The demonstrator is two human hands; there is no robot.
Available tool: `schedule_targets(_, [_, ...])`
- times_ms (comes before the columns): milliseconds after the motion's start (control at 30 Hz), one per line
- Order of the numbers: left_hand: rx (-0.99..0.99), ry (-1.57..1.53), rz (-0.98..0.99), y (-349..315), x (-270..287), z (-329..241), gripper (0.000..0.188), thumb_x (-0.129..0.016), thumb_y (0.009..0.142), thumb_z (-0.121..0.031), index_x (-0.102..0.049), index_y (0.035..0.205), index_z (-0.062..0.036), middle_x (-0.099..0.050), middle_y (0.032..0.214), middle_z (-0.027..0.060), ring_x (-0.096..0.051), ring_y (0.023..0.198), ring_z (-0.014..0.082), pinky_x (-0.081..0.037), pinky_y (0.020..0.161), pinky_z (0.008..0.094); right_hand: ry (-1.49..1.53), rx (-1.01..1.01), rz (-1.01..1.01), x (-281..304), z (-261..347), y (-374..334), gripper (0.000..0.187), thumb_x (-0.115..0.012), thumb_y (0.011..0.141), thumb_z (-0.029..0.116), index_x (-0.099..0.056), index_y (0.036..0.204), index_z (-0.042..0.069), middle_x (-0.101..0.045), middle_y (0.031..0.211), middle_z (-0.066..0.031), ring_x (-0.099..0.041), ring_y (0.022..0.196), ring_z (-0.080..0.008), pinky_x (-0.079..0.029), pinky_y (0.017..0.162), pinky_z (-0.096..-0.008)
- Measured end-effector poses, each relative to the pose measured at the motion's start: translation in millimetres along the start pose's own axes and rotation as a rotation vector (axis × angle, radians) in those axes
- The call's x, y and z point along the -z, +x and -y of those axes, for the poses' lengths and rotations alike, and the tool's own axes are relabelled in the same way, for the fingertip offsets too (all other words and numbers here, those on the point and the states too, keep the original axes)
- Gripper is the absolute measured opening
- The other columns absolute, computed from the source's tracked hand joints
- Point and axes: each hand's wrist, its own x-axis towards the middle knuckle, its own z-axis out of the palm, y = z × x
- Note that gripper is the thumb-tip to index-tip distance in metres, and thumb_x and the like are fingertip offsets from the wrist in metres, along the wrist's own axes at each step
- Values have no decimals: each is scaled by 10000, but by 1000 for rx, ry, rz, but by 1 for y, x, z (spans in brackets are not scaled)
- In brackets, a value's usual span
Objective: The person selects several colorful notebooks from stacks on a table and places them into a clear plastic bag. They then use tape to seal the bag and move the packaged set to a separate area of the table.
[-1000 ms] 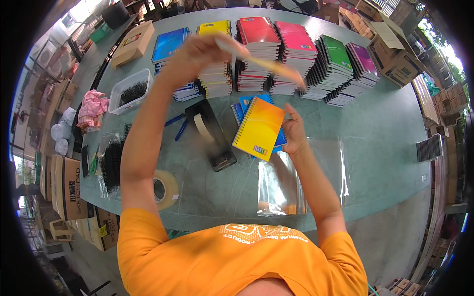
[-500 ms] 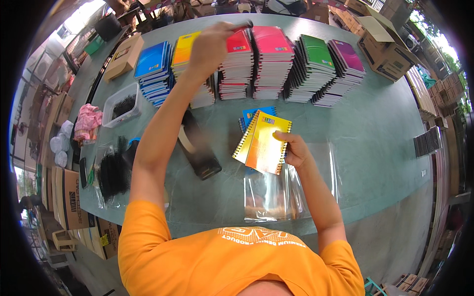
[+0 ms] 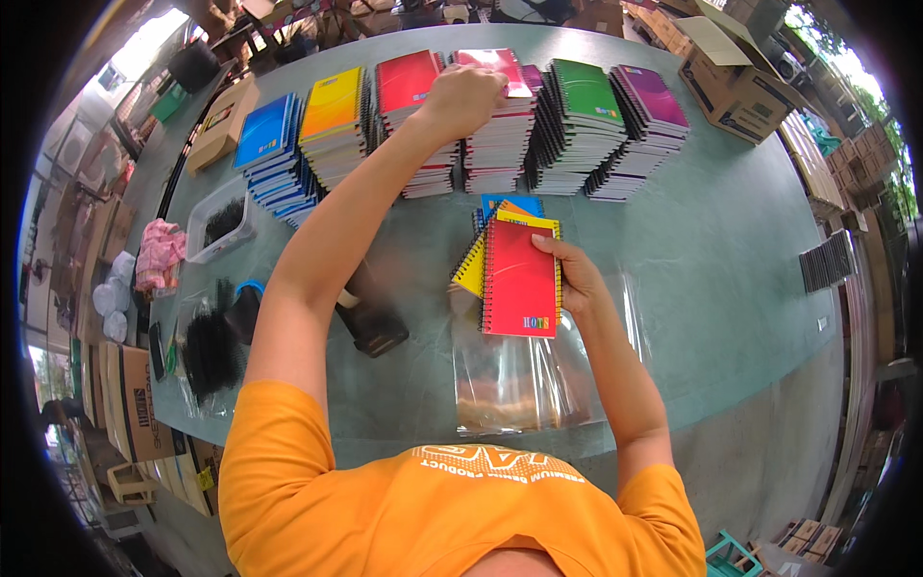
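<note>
At the far side of the table, my left hand (image 3: 466, 101) closes on the edge of a pink spiral notebook (image 3: 493, 63) on top of its stack. That notebook sits shifted off the pink one below it. Nearer to me, my right hand (image 3: 575, 276) grips a small fan of spiral notebooks, its thumb on the cover of the red notebook (image 3: 519, 284) in front. Behind that one show the yellow notebook (image 3: 470, 272) and the blue notebook (image 3: 498, 203). Clear plastic sleeves (image 3: 500, 394) lie on the table beneath them.
Blue (image 3: 261, 130), yellow (image 3: 332, 101), red (image 3: 408, 79), green (image 3: 585, 91) and purple (image 3: 652, 96) notebook stacks line the far side. Leftward are a tub of black coils (image 3: 226, 221), a pink cloth (image 3: 160, 252) and a black object (image 3: 375, 327). An open carton (image 3: 740, 91) stands far right.
A red notebook now lies over the yellow one in my right hand. My left hand has moved right, from the red stack to the pink stack.
</note>
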Motion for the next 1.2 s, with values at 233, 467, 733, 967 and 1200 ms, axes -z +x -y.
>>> schedule_targets(233, [-487,-1046,185,-29,35,-66,325,-546,717,37,-648,1008,-64,-644,961,111,-579,993,294,-435,903,378,351,150,327,30,9,-31,857,-424,788,691,-430,1234,-41,-546,1166,-202,-582,1027,-290,-478,894,-422])
schedule_targets(467, [-116,182,-233,10,-25,-41,374,-567,825,-159,-518,1186,-74,-580,1072,189,-558,1005,323,-425,878,433,151,151,-90,51,5,-74,365,-589,800,170,-532,1108,-18,-615,1041,-192,-626,918,-291,-506,846,-424])
schedule_targets(733, [61,-1050,-304,-11,40,-75,165,-511,831,-4,-606,962,-31,-628,1009,104,-595,963,181,-455,849,304,369,157,220,84,36,-61,322,-531,846,162,-528,1101,-34,-620,1029,-172,-624,927,-271,-513,832,-415])
schedule_targets(967, [-621,-499,221,-15,-25,-146,268,-543,786,18,-580,1044,-44,-569,1134,140,-485,1145,294,-386,969,386,174,20,119,80,44,-97,352,-594,779,62,-516,1111,-27,-612,1023,-180,-631,899,-275,-522,814,-414])
schedule_targets(1200, [-7,51,-111,62,-42,-116,302,-581,839,-223,-587,1092,-59,-586,1135,136,-508,1135,217,-366,976,392,207,26,50,93,78,-107,396,-644,810,189,-514,1113,-31,-619,1017,-175,-634,888,-269,-522,812,-408])
